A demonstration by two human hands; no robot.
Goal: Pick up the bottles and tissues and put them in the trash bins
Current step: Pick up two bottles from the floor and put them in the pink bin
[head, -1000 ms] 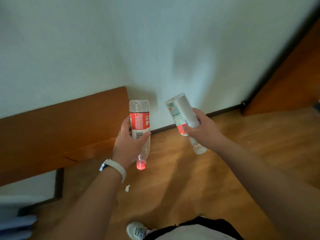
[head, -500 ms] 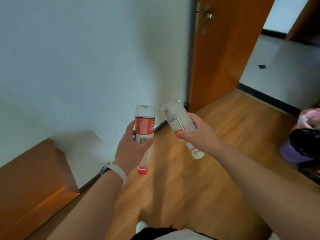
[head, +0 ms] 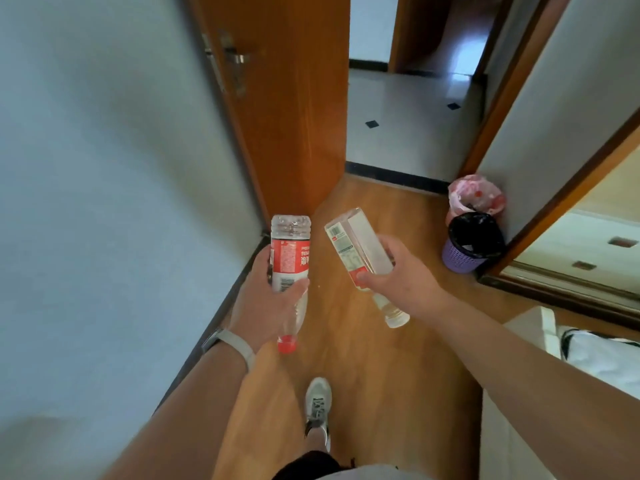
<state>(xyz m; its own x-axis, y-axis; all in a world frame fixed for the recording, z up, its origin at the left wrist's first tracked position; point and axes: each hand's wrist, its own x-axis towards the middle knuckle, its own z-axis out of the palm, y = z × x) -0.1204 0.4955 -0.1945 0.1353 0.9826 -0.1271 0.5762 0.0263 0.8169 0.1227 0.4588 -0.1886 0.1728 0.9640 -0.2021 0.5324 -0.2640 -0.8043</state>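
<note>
gripping bottles [head: 290,258], hands [head: 266,303] apparently full

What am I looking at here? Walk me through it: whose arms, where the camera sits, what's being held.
No machine here: a person wears a camera on the head, looking forward and down at their own arms. The left hand grips a clear bottle with a red label, cap pointing down. The right hand grips a second bottle with a white label, also cap down. Ahead on the wooden floor, by the wall, stand a purple bin with a black liner and, behind it, a pink-lined bin.
</note>
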